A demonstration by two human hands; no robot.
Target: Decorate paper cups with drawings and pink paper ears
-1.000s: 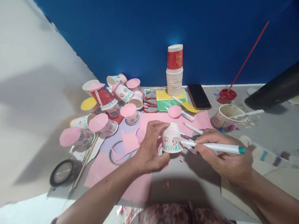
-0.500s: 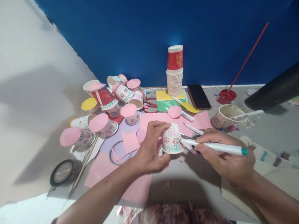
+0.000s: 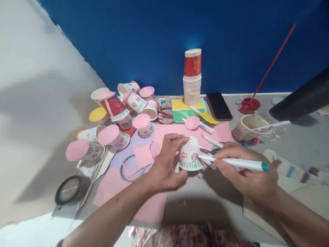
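My left hand [image 3: 170,161] grips a white paper cup [image 3: 189,164] that is turned upside down, fingers at its top and thumb low on its side. A pink window, red dotted flowers and teal grass strokes are drawn on the cup. Between the fingers of my right hand [image 3: 245,173] is a white marker pen [image 3: 236,162] with a teal end. Its tip meets the cup at the right-hand flower. Behind my right fingers lie another white pen [image 3: 211,141] and scissors [image 3: 206,151], partly hidden.
Decorated cups with pink paper circles [image 3: 108,135] crowd the left. A tall cup stack [image 3: 192,77] and a phone [image 3: 219,106] stand at the back. Right are a patterned cup [image 3: 239,131] and a red pot [image 3: 248,106]. Tape [image 3: 69,189] lies front left, beside pink paper [image 3: 150,209].
The marker and my right hand have shifted slightly left, the tip now a little further in on the flower. The cup has moved slightly right and down in my left hand.
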